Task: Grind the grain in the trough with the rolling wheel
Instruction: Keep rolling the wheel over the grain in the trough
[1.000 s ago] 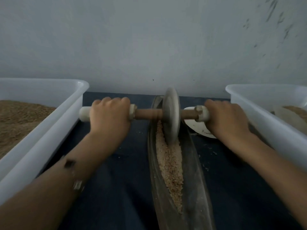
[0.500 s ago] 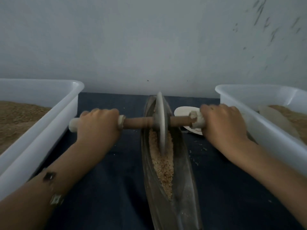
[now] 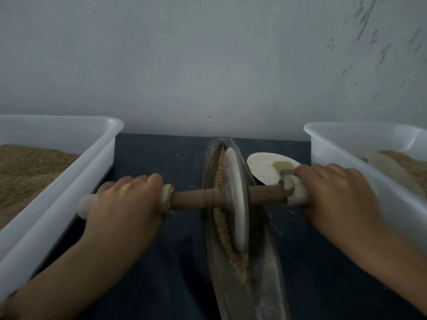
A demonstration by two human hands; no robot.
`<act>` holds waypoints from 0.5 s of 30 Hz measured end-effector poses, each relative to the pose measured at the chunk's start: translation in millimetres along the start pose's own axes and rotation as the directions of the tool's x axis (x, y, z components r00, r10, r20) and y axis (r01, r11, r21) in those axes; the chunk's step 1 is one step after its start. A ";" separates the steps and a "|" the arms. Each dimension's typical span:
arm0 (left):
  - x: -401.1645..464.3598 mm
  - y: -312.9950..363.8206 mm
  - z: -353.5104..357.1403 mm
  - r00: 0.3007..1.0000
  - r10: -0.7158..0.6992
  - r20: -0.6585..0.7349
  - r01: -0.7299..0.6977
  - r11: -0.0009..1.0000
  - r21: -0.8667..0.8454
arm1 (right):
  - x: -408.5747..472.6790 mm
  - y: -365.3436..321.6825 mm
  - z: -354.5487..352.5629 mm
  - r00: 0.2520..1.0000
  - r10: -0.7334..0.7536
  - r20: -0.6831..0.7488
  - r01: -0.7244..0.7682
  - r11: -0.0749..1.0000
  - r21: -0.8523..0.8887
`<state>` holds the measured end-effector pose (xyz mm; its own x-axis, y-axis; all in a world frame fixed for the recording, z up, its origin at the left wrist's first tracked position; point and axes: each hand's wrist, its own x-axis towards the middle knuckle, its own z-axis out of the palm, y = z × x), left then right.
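Across trough (image 3: 265, 285), wheel's axle (image 3: 196, 199) crosswise

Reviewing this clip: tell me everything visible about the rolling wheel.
The rolling wheel is a thin pale disc, metal by its look, on a brown wooden axle with pale wrapped grips at both ends. It stands on edge, tilted slightly, in the narrow trough, partway along it, with grain along its left side. The left hand and right hand each grip one end.
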<state>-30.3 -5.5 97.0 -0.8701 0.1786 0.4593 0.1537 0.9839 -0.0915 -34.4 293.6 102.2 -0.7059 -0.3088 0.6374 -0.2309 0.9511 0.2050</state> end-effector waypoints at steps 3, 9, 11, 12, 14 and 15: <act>35.1 7.7 10.0 0.995 -0.093 -0.043 0.098 0.988 0.122 | 34.3 9.5 40.9 0.994 0.092 0.061 -0.091 0.996 -0.019; 109.3 7.5 21.3 0.963 -0.243 0.120 0.229 0.966 0.119 | 90.0 35.5 89.6 0.974 0.191 0.119 -0.191 0.981 -0.018; 113.7 5.8 23.4 0.956 -0.258 0.142 0.248 0.965 0.084 | 91.8 36.0 85.8 0.980 0.168 0.107 -0.170 0.985 0.007; 110.5 5.2 24.3 0.962 -0.244 0.122 0.238 0.969 0.062 | 88.8 34.0 80.7 0.980 0.162 0.114 -0.165 0.986 0.020; 94.5 4.1 24.7 0.979 -0.196 0.057 0.193 0.979 0.061 | 74.8 27.1 67.2 0.980 0.162 0.114 -0.166 0.986 0.027; 83.4 2.3 25.3 0.986 -0.166 0.017 0.165 0.984 0.067 | 64.8 22.8 59.8 0.981 0.161 0.105 -0.163 0.987 0.007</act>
<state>-114.3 11.4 112.7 -0.8916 0.0123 0.4527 -0.0234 0.9970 -0.0732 -125.5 295.1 103.7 -0.8002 -0.1497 0.5807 -0.1172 0.9887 0.0933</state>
